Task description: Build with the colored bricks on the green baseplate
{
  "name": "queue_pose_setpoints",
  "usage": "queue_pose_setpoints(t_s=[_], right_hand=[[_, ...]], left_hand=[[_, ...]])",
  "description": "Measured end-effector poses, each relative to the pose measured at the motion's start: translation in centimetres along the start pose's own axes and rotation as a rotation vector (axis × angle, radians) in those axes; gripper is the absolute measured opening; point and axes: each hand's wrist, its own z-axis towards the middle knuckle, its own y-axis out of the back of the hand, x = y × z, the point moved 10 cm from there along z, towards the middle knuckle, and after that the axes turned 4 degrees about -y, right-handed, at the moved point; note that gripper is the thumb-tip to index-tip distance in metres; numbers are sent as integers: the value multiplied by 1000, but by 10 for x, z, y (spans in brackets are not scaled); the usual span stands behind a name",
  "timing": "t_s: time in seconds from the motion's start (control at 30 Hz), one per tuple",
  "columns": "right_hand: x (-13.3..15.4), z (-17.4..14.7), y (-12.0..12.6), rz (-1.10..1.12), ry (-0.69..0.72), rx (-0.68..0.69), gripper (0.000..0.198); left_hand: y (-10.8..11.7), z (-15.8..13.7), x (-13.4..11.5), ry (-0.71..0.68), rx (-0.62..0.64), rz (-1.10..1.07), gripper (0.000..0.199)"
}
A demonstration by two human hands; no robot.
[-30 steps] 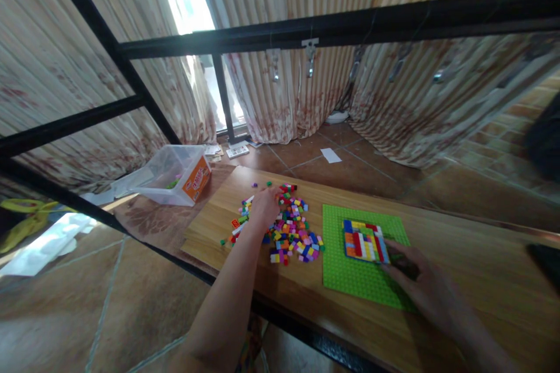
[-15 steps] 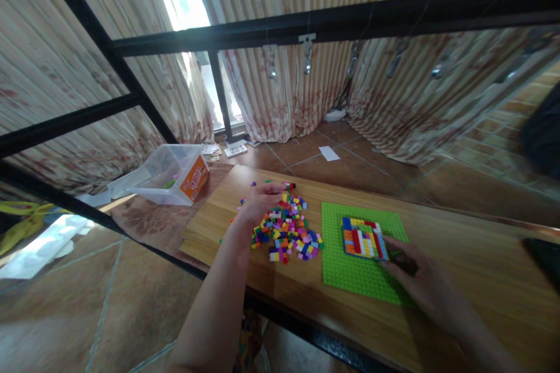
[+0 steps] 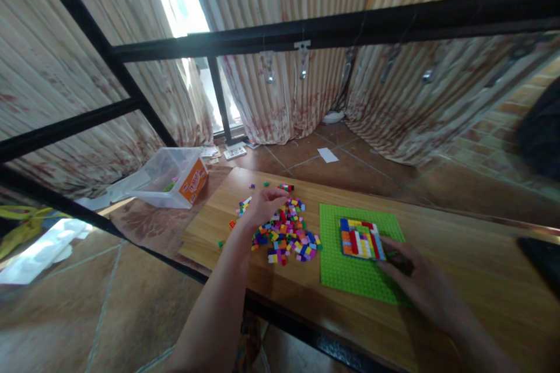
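Over a pile of small coloured toy bricks (image 3: 289, 233) on the wooden table, my left hand (image 3: 262, 207) has its thumb and fingertips pinched together. Whatever lies between those fingertips is too small to make out. My right hand (image 3: 417, 271) grips the right edge of a flat, square brick build (image 3: 361, 240), thumb in front and fingers behind. Rows of red, white, yellow, orange and blue bricks cover the build's top. Under it lies a green studded baseplate (image 3: 332, 271), partly hidden by my right hand.
A clear plastic box (image 3: 164, 189) with an orange label stands left of the wooden table (image 3: 210, 215). A dark flat object (image 3: 540, 259) lies at the table's right end. A black metal rail (image 3: 332, 29) with hanging clips runs across, before curtains.
My left hand has shifted slightly over the pile, its fingers drawn closer into a pinch. My right hand stays on the brick build, and the whole view has moved a little.
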Motion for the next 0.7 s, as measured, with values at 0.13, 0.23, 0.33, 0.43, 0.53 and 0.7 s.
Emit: queue_pose_setpoints(t_s=[0.13,0.23,0.33,0.43,0.53,0.7], right_hand=[[7,0,-2,41,-7,26,51],[9,0,-2,59,-1,37,50],[7,1,-3,69,-6,39,49],[6,0,-4,67,8,41,49],[6,-1,-5,53,20,41,50],[-2,0,-9,35,-6,59,52]], left_hand=[[13,18,-13,-50,-107,372,25],[-1,46,-36,-157,-19,753,36],[-19,70,-38,-177,102,814,38],[-35,77,-24,-181,208,834,28],[-41,72,-11,-195,287,845,25],[-29,54,-8,-171,384,837,27]])
